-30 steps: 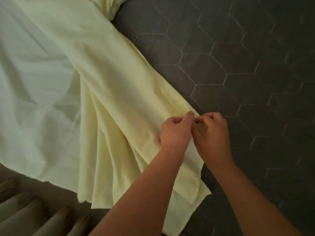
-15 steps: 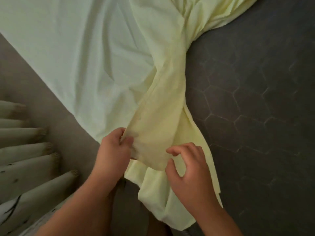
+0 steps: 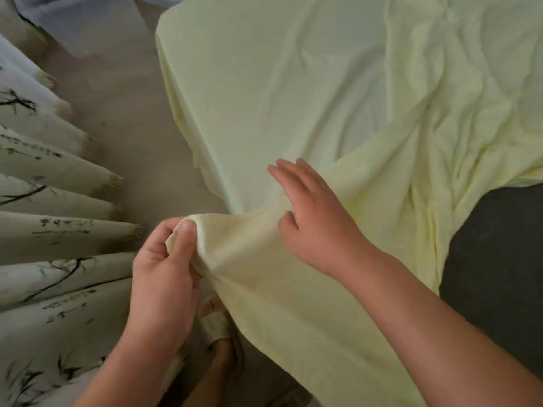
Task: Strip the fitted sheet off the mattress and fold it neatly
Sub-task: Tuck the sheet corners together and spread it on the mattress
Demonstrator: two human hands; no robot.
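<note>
A pale yellow fitted sheet lies rumpled over most of the dark mattress, which shows bare at the right. My left hand pinches a bunched corner of the sheet between thumb and fingers at the bed's near edge. To its right, my right hand lies on the sheet with fingers nearly straight, the thumb tucked against a fold. A band of the sheet runs from the held corner up to the right.
Pleated curtains with a dark branch print hang along the left. A strip of beige floor lies between curtain and bed. My foot in a sandal stands on the floor below the held corner.
The view has swung left and up over the bed. My left hand keeps its pinch on the sheet corner. My right hand has moved up onto the sheet and spread its fingers.
</note>
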